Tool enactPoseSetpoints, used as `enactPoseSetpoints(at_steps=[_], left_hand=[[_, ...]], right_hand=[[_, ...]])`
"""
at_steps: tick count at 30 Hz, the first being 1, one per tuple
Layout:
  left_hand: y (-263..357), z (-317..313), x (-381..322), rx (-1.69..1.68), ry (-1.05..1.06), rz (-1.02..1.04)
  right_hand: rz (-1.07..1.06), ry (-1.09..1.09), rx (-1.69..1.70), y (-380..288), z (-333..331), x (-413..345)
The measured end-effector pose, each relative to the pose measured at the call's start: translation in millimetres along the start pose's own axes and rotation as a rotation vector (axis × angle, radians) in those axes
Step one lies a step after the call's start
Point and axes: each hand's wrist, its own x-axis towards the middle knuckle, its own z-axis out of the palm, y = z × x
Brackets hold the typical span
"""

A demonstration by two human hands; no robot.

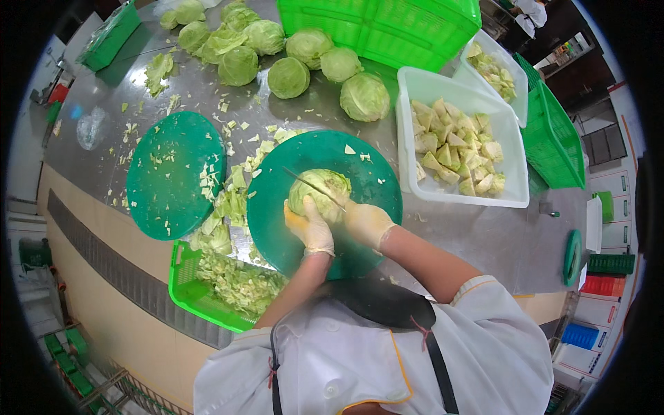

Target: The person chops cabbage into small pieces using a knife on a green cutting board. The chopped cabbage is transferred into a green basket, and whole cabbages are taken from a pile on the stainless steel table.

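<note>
A cabbage head (326, 182) sits on the round green cutting board (332, 264) before me. Gloved, my left hand (311, 226) grips its near left side, thumb on top. My right hand (367, 224), gloved too, is closed around a knife whose handle is hidden in the fist. The thin knife blade (314, 188) lies across the top of the cabbage, its tip pointing to the upper left. Whether the edge has entered the leaves I cannot tell. Small cabbage scraps (365, 156) lie on the board's far part.
Left stands a second green board (174, 176) with scraps. Below it, a green crate (179, 290) holds chopped cabbage. Several whole cabbages (288, 78) lie at the back beside a large green crate (378, 31). On the right, a white tub (467, 199) holds cabbage core pieces (459, 150).
</note>
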Motion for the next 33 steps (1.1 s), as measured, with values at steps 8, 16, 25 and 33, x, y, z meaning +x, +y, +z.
enactPoseSetpoints(at_steps=[8, 16, 25, 33], left_hand=[[14.5, -41.7, -6.7, -0.021, -0.134, -0.195], [39.5, -106.1, 4.2, 0.035, -0.461, -0.697], [-3.6, -60.8, -21.3, -0.490, -0.050, -0.587], [-9.0, -54.5, -24.2, -0.417, 0.012, -0.500]], right_hand=[[-0.127, 0.048, 0.027, 58.0, 24.7, -7.8], [-0.294, 0.256, -0.012, 47.0, 27.1, -21.8], [-0.454, 0.495, 0.040, 24.0, 8.6, -59.0], [-0.471, 0.394, -0.084, 14.5, 23.0, -70.0]])
